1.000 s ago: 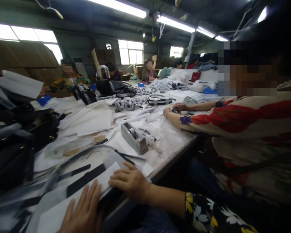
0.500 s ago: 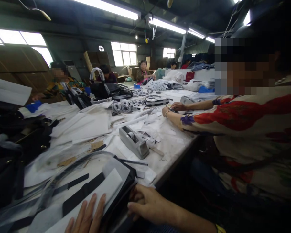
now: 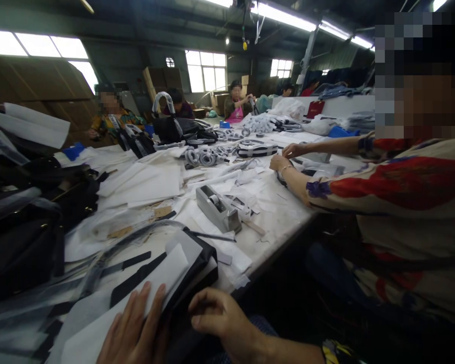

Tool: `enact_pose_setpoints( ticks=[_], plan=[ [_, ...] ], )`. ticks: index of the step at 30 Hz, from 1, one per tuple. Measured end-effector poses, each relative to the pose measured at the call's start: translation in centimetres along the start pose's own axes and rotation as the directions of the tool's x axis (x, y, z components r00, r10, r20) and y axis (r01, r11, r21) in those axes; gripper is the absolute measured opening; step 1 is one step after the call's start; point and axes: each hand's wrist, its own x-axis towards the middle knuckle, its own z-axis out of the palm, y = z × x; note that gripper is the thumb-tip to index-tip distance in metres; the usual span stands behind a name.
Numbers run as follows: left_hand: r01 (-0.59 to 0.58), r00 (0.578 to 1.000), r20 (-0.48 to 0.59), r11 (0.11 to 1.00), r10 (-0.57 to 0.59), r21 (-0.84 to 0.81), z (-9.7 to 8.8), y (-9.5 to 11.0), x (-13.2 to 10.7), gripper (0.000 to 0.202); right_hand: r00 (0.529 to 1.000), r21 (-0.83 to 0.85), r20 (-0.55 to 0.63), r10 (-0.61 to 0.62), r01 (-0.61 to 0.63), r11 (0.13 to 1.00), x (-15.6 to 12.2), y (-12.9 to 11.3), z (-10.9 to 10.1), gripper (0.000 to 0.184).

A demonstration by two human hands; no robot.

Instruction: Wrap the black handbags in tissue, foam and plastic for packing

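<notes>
At the near edge of the bench we pressed a white sheet onto a black panel, left hand flat, grip wide; right hand curled, its grip we couldn't tell. Squaring edges probably needed both.

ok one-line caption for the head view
Left hand flat on white paper, right hand at a black bag edge, grey tape dispenser beyond.

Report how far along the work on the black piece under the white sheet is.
Done: the white sheet already lies over the black piece. In hand: the left hand presses flat on the sheet; the right hand grips the piece's near edge. Remaining: the tape dispenser stands untouched, and more black bags are heaped on the left.
</notes>
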Motion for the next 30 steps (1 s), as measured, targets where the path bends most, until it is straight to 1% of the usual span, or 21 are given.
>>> enact_pose_setpoints(
  ticks=[4,6,8,9,10,11,12,13,14,15,16,17,18,19,20,21,23,24,26,30],
  plan=[
    [0.017,0.999,-0.049,1.000,-0.018,-0.026,-0.8,-0.4,0.2,0.084,0.994,-0.003,0.111,-0.002,0.002,1.000,-0.2,-0.7,1.2,0.033],
    [0.017,0.998,-0.058,0.999,-0.019,-0.035,-1.0,-0.7,0.2,0.084,0.987,-0.039,0.159,-0.017,0.024,0.999,-0.4,-1.2,1.6,0.033],
    [0.033,0.996,-0.076,0.998,-0.037,-0.044,-1.3,-1.1,0.3,0.078,0.975,-0.143,0.213,-0.057,0.089,0.986,-0.4,-1.9,1.7,0.031],
    [0.048,0.994,-0.092,0.998,-0.053,-0.047,-1.5,-1.2,0.4,0.075,0.963,-0.232,0.250,-0.098,0.157,0.960,-0.2,-2.4,1.6,0.028],
    [0.074,0.991,-0.107,0.996,-0.079,-0.048,-1.8,-1.3,0.5,0.073,0.944,-0.342,0.291,-0.157,0.256,0.904,0.0,-3.1,1.2,0.024],
    [0.116,0.985,-0.121,0.992,-0.121,-0.046,-2.2,-1.3,0.6,0.071,0.913,-0.462,0.333,-0.235,0.376,0.804,0.5,-3.9,0.6,0.022],
    [0.173,0.975,-0.132,0.984,-0.177,-0.043,-2.6,-1.4,0.8,0.069,0.867,-0.576,0.377,-0.325,0.494,0.651,1.1,-4.8,-0.2,0.021],
    [0.248,0.958,-0.140,0.968,-0.251,-0.041,-3.1,-1.3,1.0,0.069,0.809,-0.677,0.425,-0.406,0.582,0.451,1.8,-5.6,-1.2,0.021],
    [0.331,0.932,-0.144,0.943,-0.333,-0.039,-3.6,-1.3,1.2,0.069,0.750,-0.753,0.465,-0.470,0.614,0.235,2.7,-6.3,-2.2,0.022],
    [0.412,0.900,-0.143,0.911,-0.413,-0.038,-4.1,-1.3,1.5,0.069,0.712,-0.808,0.498,-0.496,0.588,0.034,3.6,-7.0,-3.3,0.023],
    [0.476,0.867,-0.143,0.878,-0.477,-0.039,-4.5,-1.3,1.7,0.070,0.705,-0.839,0.521,-0.481,0.526,-0.138,4.6,-7.4,-4.3,0.025],
    [0.526,0.838,-0.141,0.849,-0.527,-0.043,-4.9,-1.3,1.9,0.070,0.721,-0.845,0.534,-0.441,0.456,-0.278,5.4,-7.6,-5.2,0.025],
    [0.561,0.816,-0.139,0.826,-0.562,-0.046,-5.2,-1.3,2.1,0.070,0.750,-0.833,0.536,-0.387,0.396,-0.386,6.2,-7.7,-5.9,0.026],
    [0.583,0.800,-0.137,0.811,-0.584,-0.052,-5.4,-1.3,2.2,0.071,0.776,-0.809,0.536,-0.333,0.359,-0.465,6.9,-7.7,-6.4,0.026],
    [0.591,0.793,-0.135,0.804,-0.594,-0.061,-5.5,-1.2,2.2,0.071,0.791,-0.782,0.540,-0.288,0.344,-0.520,7.5,-7.5,-6.7,0.024],
    [0.590,0.792,-0.138,0.804,-0.594,-0.075,-5.5,-1.1,2.3,0.071,0.796,-0.755,0.551,-0.253,0.345,-0.558,8.0,-7.2,-6.8,0.020],
    [0.573,0.800,-0.150,0.814,-0.581,-0.100,-5.5,-0.9,2.2,0.070,0.786,-0.712,0.580,-0.214,0.361,-0.603,8.9,-6.5,-6.4,0.010],
    [0.560,0.806,-0.155,0.821,-0.571,-0.110,-5.4,-0.8,2.2,0.069,0.781,-0.694,0.592,-0.198,0.369,-0.619,9.3,-6.2,-6.1,0.009],
    [0.540,0.818,-0.161,0.834,-0.552,-0.117,-5.2,-0.7,2.2,0.068,0.787,-0.669,0.597,-0.158,0.379,-0.639,10.2,-5.5,-4.8,0.016],
    [0.544,0.814,-0.170,0.831,-0.556,-0.113,-5.2,-0.6,2.2,0.069,0.849,-0.684,0.523,-0.076,0.365,-0.632,12.4,-4.7,-1.7,0.018]
  ],
)
